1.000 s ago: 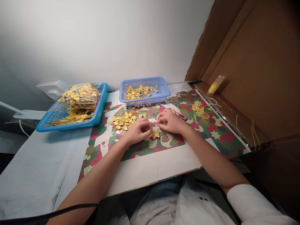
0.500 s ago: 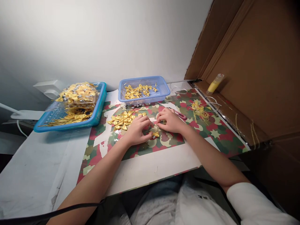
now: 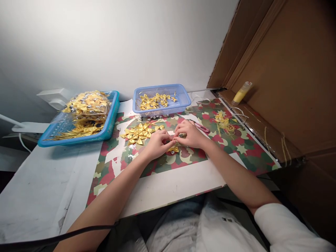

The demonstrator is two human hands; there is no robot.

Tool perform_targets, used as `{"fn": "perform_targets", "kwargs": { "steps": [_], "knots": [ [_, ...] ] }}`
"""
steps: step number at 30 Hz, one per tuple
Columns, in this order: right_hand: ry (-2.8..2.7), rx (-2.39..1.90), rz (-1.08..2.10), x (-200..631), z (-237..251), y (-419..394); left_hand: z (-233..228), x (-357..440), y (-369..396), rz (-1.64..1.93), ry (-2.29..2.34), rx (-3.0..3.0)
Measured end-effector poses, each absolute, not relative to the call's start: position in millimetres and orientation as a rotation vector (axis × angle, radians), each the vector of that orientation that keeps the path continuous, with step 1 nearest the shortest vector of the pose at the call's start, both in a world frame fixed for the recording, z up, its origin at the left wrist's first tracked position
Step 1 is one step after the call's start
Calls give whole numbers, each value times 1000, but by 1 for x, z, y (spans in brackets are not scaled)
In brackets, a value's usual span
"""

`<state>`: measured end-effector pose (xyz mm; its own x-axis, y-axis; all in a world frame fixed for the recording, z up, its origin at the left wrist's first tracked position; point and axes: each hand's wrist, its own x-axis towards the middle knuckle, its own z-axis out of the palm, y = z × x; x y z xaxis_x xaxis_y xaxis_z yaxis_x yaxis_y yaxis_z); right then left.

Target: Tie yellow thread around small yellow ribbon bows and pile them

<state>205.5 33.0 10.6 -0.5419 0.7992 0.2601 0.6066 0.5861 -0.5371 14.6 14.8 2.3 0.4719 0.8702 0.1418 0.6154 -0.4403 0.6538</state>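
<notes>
I have both hands down on the table [image 3: 170, 185], meeting over the camouflage-patterned mat [image 3: 246, 145]. My left hand [image 3: 156, 144] is curled, its fingertips pinched together at the point where they touch those of my right hand [image 3: 190, 134], which is likewise closed into a pinch. Between and just beneath the two sets of fingertips sits a small yellow bow [image 3: 173, 149], lying on the mat; both hands seem to have hold of it or of a thread on it, though the exact grip is too small for me to make out.

Just left of my left hand lies a loose pile of yellow bows [image 3: 138, 132] on the mat. Behind my right hand a pink-handled tool [image 3: 201, 127] rests on the mat, close to my knuckles. Further right there is a tangle of yellow thread scraps [image 3: 224, 123].

At the back, a pale blue basket [image 3: 183, 101] holds more bows, with a few small silver beads [image 3: 153, 117] lined up at its front edge. To the left, a larger blue tray [image 3: 110, 122] carries clear bags stuffed with bows. A yellow glue bottle [image 3: 240, 93] leans against the brown cardboard wall [image 3: 288, 70] on the right.
</notes>
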Motion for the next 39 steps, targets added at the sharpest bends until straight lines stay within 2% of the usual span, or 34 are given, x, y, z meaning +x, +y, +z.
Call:
{"fn": "perform_targets", "kwargs": {
  "steps": [9,18,29,39],
  "knots": [
    [-2333,-1156,533,205,9,33,-1,8,16,631,1198,2204],
    [-2341,-1161,505,206,6,35,1,9,15,479,1140,2265],
    [-2292,-1228,478,207,6,37,-3,6,17,534,1105,2257],
    [-2453,-891,478,204,11,25,-4,6,17,546,1127,2235]
  ]
}}
